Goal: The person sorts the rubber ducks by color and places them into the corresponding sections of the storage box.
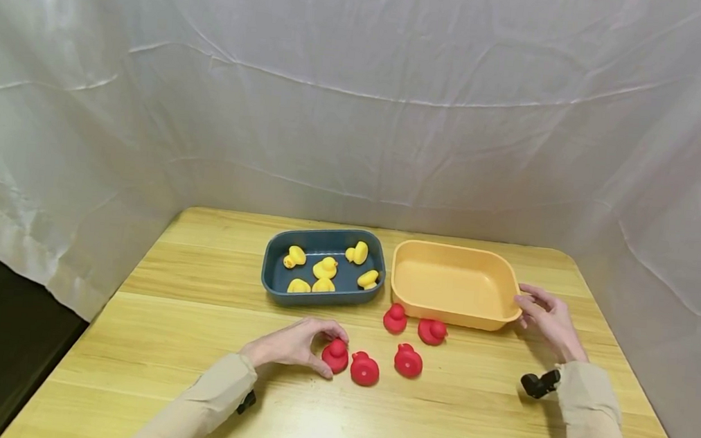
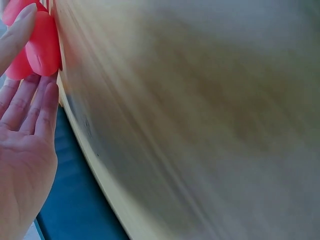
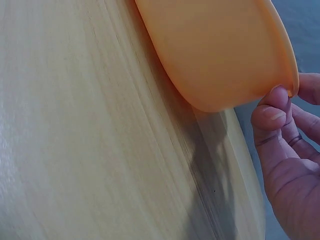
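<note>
In the head view my left hand (image 1: 297, 344) curls round a red rubber duck (image 1: 335, 357) on the wooden table, thumb on the near side and fingers on the far side. The left wrist view shows the thumb and fingertips against red duck bodies (image 2: 43, 50). At the right end of an orange plastic basin (image 1: 454, 284), my right hand (image 1: 547, 320) pinches the rim between thumb and fingers, as the right wrist view of the basin (image 3: 215, 55) also shows. No duck is visible inside that basin. More red ducks (image 1: 365, 369) lie between the hands.
A dark blue basin (image 1: 318, 301) holding several yellow ducks (image 1: 325, 267) stands left of the orange one, close beside it. Two red ducks sit just in front of the orange basin. A pale curtain (image 1: 382, 138) hangs behind the table (image 1: 192, 316) and along its sides.
</note>
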Tool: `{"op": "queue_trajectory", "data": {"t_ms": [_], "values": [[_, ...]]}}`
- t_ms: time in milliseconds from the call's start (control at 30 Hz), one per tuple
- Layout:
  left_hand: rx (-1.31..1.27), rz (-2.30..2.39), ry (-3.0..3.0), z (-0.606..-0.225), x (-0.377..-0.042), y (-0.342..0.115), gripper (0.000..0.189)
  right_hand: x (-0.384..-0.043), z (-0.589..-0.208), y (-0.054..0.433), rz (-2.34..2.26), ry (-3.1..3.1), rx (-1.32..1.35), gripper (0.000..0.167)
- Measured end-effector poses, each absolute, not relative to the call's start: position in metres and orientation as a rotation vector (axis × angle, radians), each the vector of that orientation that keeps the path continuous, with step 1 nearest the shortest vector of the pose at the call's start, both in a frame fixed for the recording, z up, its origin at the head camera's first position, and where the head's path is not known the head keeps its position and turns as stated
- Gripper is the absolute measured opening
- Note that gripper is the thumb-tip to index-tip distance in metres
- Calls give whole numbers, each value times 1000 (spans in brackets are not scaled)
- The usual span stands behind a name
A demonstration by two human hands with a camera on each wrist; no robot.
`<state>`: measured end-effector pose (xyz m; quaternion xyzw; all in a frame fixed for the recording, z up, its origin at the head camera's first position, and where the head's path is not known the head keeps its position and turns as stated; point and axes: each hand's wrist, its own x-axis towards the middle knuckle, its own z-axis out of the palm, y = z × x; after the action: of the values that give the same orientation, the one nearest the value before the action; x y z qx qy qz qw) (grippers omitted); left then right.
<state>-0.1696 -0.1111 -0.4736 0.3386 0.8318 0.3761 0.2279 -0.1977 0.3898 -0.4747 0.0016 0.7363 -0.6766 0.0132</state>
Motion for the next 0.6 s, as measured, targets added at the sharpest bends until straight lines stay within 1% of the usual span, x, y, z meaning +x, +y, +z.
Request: {"op": "queue_trajectory", "data": {"t_ms": [200,600], "values": [[939,1037,2304,-475,-170,-113,56,-198,-474,388,-2112,2285,25,29],[996,1081,2333,-468,-173,-114,57,-199,-476,389,-2139,2257,20,32]]}}
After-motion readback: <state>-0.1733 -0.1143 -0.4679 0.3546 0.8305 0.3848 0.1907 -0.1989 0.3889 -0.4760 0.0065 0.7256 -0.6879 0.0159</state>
